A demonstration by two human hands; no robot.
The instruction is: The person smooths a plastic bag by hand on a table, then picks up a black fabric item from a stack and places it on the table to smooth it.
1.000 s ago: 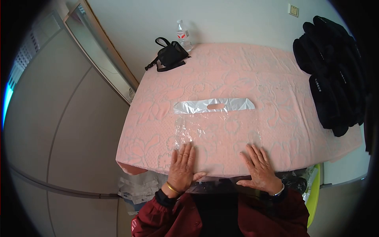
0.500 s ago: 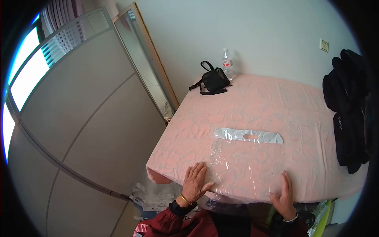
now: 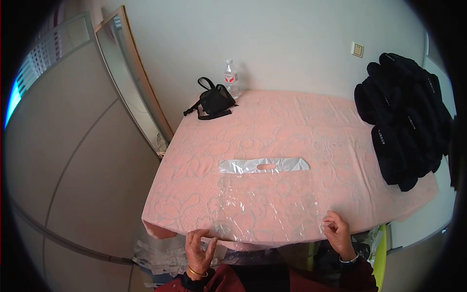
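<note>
A clear plastic bag [image 3: 265,204] with a silvery white top strip [image 3: 238,166] lies flat on the pink patterned tablecloth [image 3: 180,194]. An oval handle hole is cut in that strip. My left hand [image 3: 198,252] is at the table's front edge, left of the bag's lower corner, with thumb and fingers apart and nothing visible in it. Close to the bag's lower right edge, my right hand [image 3: 339,236] is raised with its fingers loosely bent and a small gap to the thumb. I cannot make out whether its fingertips touch the film.
Dark garments or padded items [image 3: 404,117] are piled at the table's right end. A black mesh bag [image 3: 217,100] and a water bottle [image 3: 231,80] stand at the back left. More clear plastic packaging [image 3: 165,255] lies below the front edge. A tall mirror [image 3: 131,78] leans at the left.
The view has swung right, showing more of the dark pile. My left hand has drawn back to the table edge. The fingers of my right hand, stretched before, have bent.
</note>
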